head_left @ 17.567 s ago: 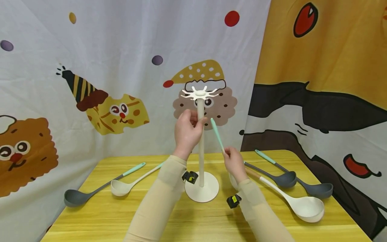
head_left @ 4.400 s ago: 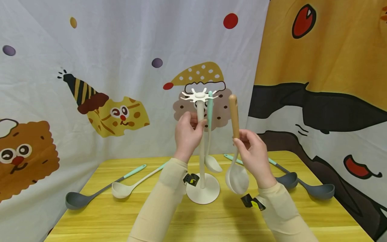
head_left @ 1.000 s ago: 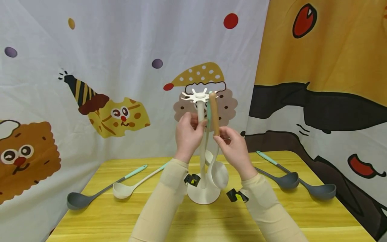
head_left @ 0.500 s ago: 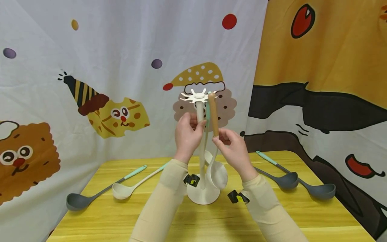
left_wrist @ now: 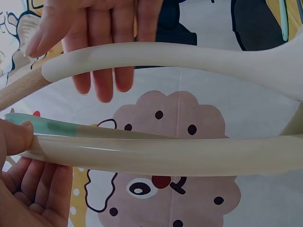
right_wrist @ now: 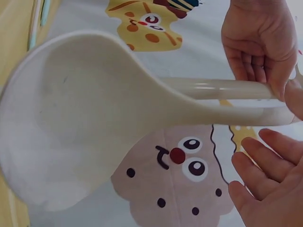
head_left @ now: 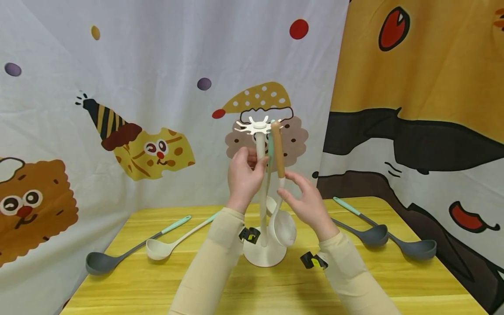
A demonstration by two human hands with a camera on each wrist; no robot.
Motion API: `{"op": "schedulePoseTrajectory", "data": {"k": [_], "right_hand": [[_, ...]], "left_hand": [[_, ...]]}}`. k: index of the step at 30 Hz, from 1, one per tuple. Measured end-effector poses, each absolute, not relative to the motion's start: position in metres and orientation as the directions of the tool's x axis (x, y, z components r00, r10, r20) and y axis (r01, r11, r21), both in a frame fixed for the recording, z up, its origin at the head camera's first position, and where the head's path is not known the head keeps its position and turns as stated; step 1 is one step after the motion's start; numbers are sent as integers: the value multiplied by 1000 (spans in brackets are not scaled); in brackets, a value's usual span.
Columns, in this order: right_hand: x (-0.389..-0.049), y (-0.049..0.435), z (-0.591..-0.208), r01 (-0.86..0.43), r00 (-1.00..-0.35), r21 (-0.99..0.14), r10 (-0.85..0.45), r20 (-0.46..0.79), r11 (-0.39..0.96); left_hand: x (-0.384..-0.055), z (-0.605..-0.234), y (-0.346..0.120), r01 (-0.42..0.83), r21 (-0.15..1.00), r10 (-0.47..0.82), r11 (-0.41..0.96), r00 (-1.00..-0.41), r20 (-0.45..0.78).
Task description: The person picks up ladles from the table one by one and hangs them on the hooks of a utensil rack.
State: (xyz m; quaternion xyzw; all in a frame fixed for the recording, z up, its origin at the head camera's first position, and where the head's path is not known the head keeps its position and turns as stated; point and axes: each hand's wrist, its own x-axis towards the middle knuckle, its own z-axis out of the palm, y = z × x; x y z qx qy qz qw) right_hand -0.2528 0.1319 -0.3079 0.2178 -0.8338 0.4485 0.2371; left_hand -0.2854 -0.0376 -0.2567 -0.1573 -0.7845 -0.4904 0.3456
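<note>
My left hand (head_left: 245, 177) pinches the upper pole of a white utensil rack (head_left: 263, 210) between thumb and fingers. Hanging at the rack's right side is a white ladle (head_left: 278, 151) with a wooden handle, its bowl low over the round base. Beside its neck my right hand (head_left: 307, 203) has thumb and fingers spread; in the left wrist view the fingers (left_wrist: 101, 52) pass behind the neck, the thumb apart from it. Behind the wooden handle hangs a white ladle with a mint handle (head_left: 270, 151), its bowl partly hidden.
On the wooden table (head_left: 244, 293), a grey ladle (head_left: 101, 263) and a smaller white ladle (head_left: 158, 249) with mint handles lie to the left. Two grey ladles, a nearer one (head_left: 375, 236) and an outer one (head_left: 419, 249), lie right. A printed curtain (head_left: 165, 65) hangs behind.
Earlier the right hand held the mint-handled ladle, then brought the wooden-handled one from the table's right to the rack. Since half a second ago its fingers have let go. The left hand stays put.
</note>
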Motion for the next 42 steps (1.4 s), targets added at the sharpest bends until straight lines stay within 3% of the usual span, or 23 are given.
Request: {"op": "schedulePoseTrajectory", "data": {"k": [22,34,42], "right_hand": [[-257,162,-346,-606,-795,-586,-384,470,538],[-259,175,-364,-657,-754,-533,-460,469,533],[-258,185,-373,-634,-774,-532,-456,440,562]], "left_hand": [[-286,-258,-38,603,644,-83,471,-697,712],[-285,-258,-38,588,649,-87,483,-705,704],[-285,-256,-37,579,659,-90,480,-715,693]]}}
